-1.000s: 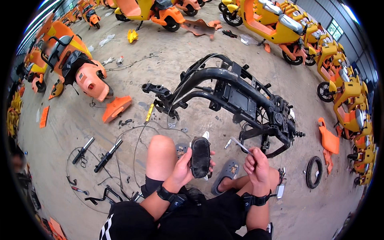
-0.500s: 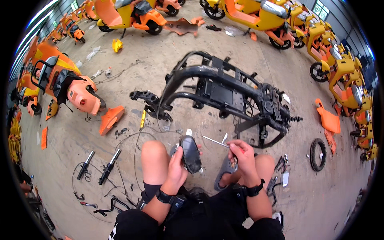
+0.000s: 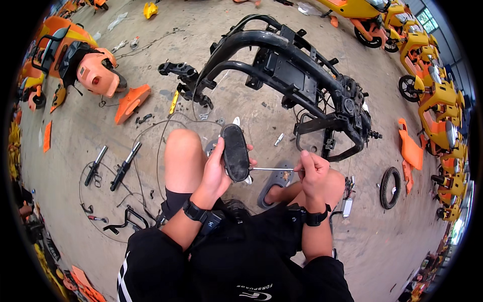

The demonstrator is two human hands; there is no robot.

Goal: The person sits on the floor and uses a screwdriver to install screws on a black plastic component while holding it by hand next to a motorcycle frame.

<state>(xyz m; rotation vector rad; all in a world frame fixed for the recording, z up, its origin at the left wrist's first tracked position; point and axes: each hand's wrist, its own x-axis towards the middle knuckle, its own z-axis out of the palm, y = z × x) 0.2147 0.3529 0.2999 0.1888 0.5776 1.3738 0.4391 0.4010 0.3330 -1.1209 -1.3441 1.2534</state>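
Observation:
A black oval scooter part (image 3: pixel 235 152), with a dark flat face and pale tabs at its ends, sits upright in my left hand (image 3: pixel 216 169). My thumb lies along its left edge and fingertips show at its right; whether it is a display or a lamp I cannot tell. In my right hand (image 3: pixel 313 170) is a screwdriver (image 3: pixel 271 169), held nearly level, its handle mostly hidden by the closed fingers. The thin metal shaft points left, and its tip meets the lower right side of the oval part.
Ahead stands a stripped black scooter frame (image 3: pixel 289 75). Two fork tubes (image 3: pixel 126 166), cables and a black bracket (image 3: pixel 128 220) lie at left. An orange panel (image 3: pixel 132 103) lies farther off. A tyre (image 3: pixel 390 187) is at right, with yellow scooters (image 3: pixel 437 116) lined up beyond.
My right hand has brought the screwdriver from a slant apart from the oval part to level against its side. The oval part has turned more upright. The whole view has shifted downward.

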